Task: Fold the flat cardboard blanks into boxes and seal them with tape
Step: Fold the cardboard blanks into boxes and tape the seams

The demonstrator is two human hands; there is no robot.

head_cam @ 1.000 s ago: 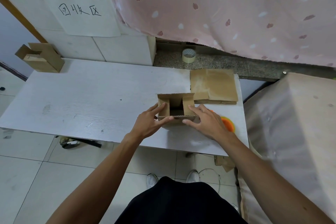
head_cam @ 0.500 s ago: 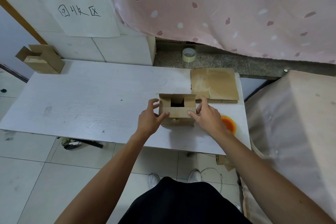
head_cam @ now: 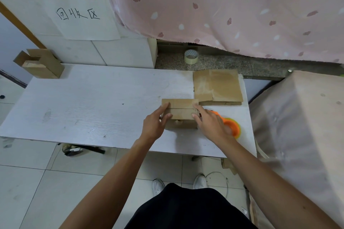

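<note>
We press the box (head_cam: 180, 113) flaps down at the table's (head_cam: 93, 98) right front, left hand (head_cam: 153, 126) and right hand (head_cam: 210, 124) flat-fingered on top. Light, stiff cardboard with likely springy flaps, so we'd hold the ends and pin the seam.

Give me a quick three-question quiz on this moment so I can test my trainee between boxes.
1. True or false: the top flaps of the box stand open.
2. Multiple choice: the orange tape dispenser lies A) to the box's right, B) to its left, C) on top of it.
3. Short answer: where does the pale tape roll sit?
Key: 1 false, the flaps lie closed under the left hand and right hand. 2 A. 3 on the stone ledge behind the table.
</note>
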